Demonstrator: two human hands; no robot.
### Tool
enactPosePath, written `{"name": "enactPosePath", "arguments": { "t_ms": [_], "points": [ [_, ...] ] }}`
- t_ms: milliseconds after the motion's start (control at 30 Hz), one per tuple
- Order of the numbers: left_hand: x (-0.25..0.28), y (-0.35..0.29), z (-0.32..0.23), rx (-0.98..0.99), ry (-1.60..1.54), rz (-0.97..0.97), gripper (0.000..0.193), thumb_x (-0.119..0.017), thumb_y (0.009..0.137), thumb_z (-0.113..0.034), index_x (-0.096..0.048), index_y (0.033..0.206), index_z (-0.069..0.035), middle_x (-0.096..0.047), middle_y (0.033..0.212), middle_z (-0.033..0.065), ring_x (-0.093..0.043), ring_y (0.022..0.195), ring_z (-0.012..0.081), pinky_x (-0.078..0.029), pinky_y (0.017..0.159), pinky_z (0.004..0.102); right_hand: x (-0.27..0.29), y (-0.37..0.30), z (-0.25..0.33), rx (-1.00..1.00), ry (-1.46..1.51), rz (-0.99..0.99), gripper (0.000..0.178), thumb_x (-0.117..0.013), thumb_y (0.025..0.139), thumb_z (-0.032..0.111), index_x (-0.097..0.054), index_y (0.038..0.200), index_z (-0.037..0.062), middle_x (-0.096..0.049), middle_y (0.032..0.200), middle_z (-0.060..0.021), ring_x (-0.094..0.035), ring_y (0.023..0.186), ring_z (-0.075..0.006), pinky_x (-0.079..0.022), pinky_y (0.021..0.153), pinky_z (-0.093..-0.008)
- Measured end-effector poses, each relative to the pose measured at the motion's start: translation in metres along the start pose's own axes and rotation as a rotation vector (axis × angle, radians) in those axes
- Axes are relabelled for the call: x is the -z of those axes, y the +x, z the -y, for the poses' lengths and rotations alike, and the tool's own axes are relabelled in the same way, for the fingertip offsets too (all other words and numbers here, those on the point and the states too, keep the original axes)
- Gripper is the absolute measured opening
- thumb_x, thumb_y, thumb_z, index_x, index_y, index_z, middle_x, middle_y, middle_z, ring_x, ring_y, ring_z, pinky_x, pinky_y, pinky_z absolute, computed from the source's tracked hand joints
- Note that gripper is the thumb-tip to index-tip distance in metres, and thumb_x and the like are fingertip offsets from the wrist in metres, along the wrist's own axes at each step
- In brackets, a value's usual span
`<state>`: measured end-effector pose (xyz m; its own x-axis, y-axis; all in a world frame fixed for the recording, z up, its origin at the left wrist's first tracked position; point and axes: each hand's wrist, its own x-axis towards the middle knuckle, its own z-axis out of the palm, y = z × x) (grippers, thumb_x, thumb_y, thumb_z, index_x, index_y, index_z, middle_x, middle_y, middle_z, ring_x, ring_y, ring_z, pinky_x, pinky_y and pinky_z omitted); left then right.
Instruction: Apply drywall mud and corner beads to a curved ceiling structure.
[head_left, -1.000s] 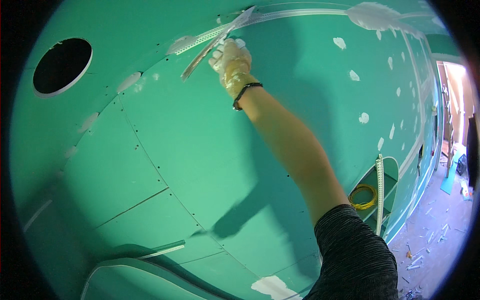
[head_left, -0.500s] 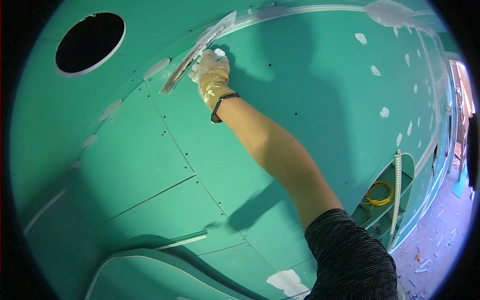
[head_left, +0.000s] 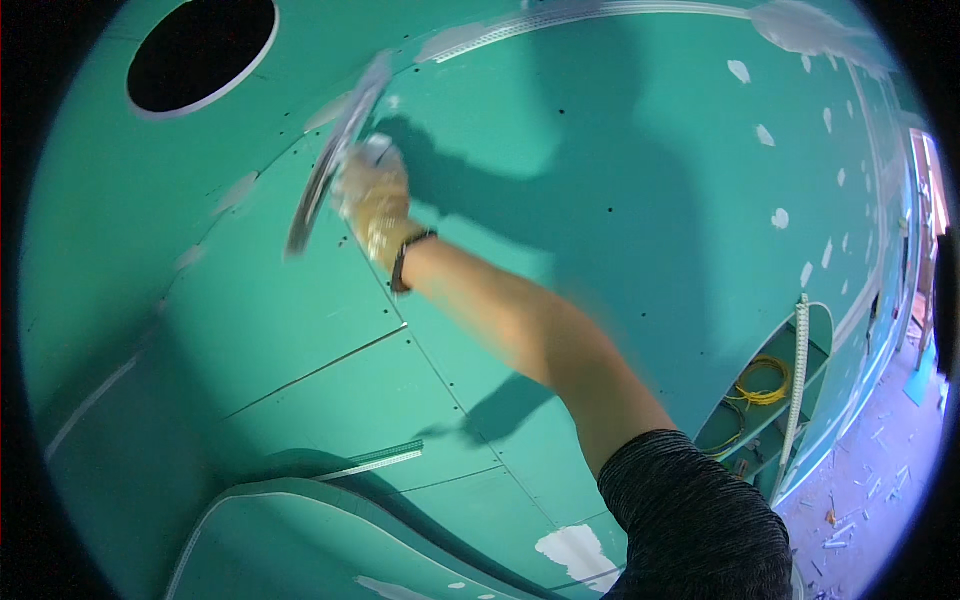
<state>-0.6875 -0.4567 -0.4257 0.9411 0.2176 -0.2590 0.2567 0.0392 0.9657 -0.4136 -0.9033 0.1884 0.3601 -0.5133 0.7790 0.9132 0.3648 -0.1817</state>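
My right hand, in a dusty cream and yellow work glove with a dark band at the wrist, is closed round a wide taping knife. Motion blurs both the glove and the long blade. The blade slants across the green plasterboard, close to the seam; whether it touches the board cannot be told. Just above and right of it, a pale smear of filler covers the end of a perforated white corner bead. My left hand is outside the view.
A round hole opens at upper left. White filler patches dot the board. At lower right, a recess holds a coiled yellow cable beside a bead strip. A curved panel juts out below; offcuts litter the floor.
My right hand has moved left and down with the taping knife, off the end of the corner bead. The blade stands steeper now, and the filler smear there is uncovered. The view has shifted slightly.
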Motion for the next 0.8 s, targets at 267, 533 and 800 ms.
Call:
{"name": "enactPosePath", "arguments": {
  "t_ms": [267,533,800],
  "points": [
    [-0.040,0.019,-0.047,-0.076,0.080,-0.010,0.022,-0.073,0.093,-0.024,-0.056,0.092,-0.010,-0.055,0.065,-0.0027,-0.047,0.051,0.0092,-0.037,0.045,0.0292,0.123,-0.241,0.035,-0.524,0.019,0.195,0.035,-0.061,0.101,0.029,-0.057,0.129,0.0089,-0.063,0.091,-0.0002,-0.057,0.065,-0.0079,-0.048,0.052,-0.0263],
    [-0.139,-0.003,-0.185,-0.046,0.093,0.687,0.029,-0.074,0.084,-0.018,-0.065,0.105,0.000,-0.064,0.077,0.0029,-0.056,0.059,0.0085,-0.043,0.047,0.0245,0.264,-0.404,0.043,-1.007,0.045,0.361,0.068,-0.080,0.086,0.032,-0.053,0.139,-0.0009,-0.067,0.093,-0.0044,-0.063,0.076,-0.0102,-0.052,0.063,-0.0239],
    [-0.123,0.027,-0.180,0.152,0.322,0.987,0.025,-0.077,0.087,-0.019,-0.065,0.100,-0.003,-0.060,0.076,-0.0002,-0.052,0.061,0.0081,-0.042,0.052,0.0253,0.245,-0.388,0.083,-1.162,-0.664,0.864,0.046,-0.079,0.086,0.023,-0.068,0.126,0.0040,-0.072,0.112,-0.0074,-0.066,0.102,-0.0143,-0.052,0.093,-0.0305]
  ]
}}
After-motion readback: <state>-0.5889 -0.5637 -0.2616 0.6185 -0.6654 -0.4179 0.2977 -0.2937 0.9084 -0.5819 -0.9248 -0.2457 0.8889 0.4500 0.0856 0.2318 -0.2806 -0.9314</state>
